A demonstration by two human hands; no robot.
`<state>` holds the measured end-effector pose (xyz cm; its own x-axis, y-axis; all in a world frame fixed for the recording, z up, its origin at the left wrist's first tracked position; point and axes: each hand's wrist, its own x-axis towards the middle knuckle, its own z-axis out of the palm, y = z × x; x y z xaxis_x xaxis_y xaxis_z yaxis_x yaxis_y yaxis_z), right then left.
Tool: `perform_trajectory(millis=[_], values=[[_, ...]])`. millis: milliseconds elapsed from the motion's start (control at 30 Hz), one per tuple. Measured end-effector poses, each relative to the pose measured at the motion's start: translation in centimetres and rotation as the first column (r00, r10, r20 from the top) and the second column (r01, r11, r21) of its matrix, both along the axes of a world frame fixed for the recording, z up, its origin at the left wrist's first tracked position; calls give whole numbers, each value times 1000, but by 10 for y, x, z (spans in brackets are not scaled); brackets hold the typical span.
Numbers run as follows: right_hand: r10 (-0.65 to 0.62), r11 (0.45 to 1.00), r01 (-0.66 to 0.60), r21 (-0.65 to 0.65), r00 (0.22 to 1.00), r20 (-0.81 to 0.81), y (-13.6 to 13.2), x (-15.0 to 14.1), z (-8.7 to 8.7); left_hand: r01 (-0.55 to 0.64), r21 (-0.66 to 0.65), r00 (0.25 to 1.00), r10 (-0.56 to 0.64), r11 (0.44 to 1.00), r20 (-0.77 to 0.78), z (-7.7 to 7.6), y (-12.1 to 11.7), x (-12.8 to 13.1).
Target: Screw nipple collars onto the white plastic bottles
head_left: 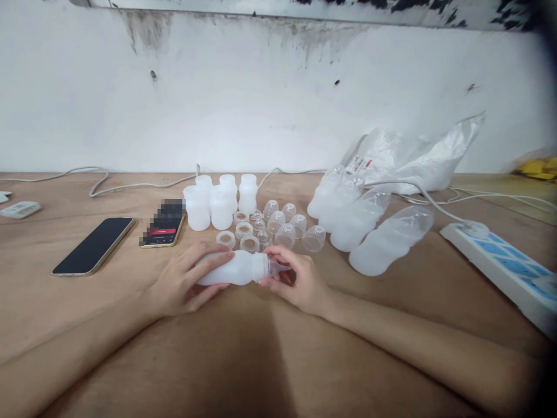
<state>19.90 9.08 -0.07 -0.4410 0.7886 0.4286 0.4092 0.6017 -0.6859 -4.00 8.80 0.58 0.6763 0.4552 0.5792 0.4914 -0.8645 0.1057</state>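
Observation:
A frosted white baby bottle (237, 267) lies sideways between my hands, its nipple end pointing right. My left hand (191, 276) is wrapped round the bottle's body. The fingers of my right hand (298, 278) close round the collar ring at its neck, beside the clear nipple (277, 267). Just behind the bottle are several loose collar rings (225, 238), several clear nipples (263, 237) and several clear dome caps (285, 236). Farther back, several open white bottles (197, 208) stand upright in a group.
Several capped bottles (383, 244) lie tilted at the right, before a plastic bag (418, 157). A power strip (500, 267) with cables sits at the far right. Two phones lie at the left, one dark (93, 247), one with a lit screen (163, 229). A white wall backs the wooden table (243, 360).

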Motion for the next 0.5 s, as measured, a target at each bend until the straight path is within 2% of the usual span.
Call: perform_trajectory(millis=[167,233,367,500], values=[[59,998,-58,-23,997,44,2,3,0,2,3,1000,-2,1000,-5,-2,0,0],[56,998,-56,-17,998,-1,2,4,-1,-6,-7,1000,6,1000,5,-2,0,0],[22,999,-18,37,993,-120,1,2,-6,-32,-28,999,33,999,36,-1,1,-1],[26,990,-16,141,997,-70,0,0,-7,-32,-47,998,35,998,57,-3,1,-1]])
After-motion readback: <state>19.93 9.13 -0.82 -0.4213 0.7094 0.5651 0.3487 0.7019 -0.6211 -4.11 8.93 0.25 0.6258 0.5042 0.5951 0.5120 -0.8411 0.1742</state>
